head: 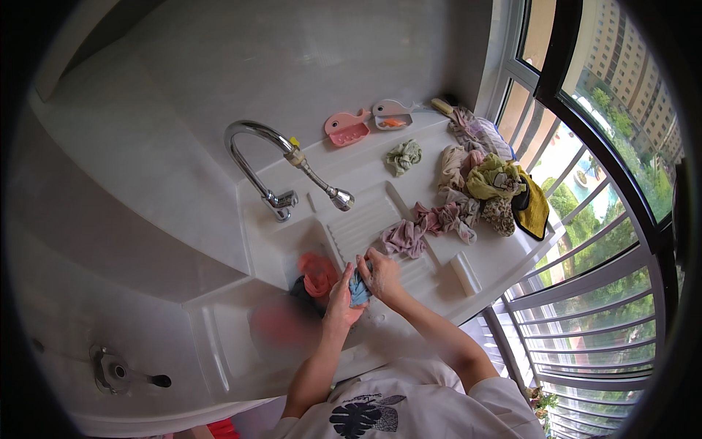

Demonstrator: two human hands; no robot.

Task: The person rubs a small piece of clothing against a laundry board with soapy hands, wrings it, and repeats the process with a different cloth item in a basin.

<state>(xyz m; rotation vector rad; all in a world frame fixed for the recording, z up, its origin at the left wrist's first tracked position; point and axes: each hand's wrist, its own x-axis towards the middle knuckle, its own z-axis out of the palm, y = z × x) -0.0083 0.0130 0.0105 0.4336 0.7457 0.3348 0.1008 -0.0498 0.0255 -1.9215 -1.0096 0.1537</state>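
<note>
A wet light-blue cloth (359,288) is bunched between my two hands over the lower end of the sink's ribbed washboard (364,217). My left hand (343,299) cups it from the left, and my right hand (380,274) grips its upper right side, with suds on the skin. Red cloth (318,273) and dark cloth lie in the basin just left of my hands; part of the basin is blurred. A twisted pink cloth (404,238) rests on the washboard above my right hand.
A chrome faucet (342,200) arches over the basin. Piled laundry (496,178) and a yellow cloth (533,211) cover the right counter. A green cloth (405,157) lies near pink (347,131) and grey (392,116) whale-shaped soap dishes. Barred windows stand at the right.
</note>
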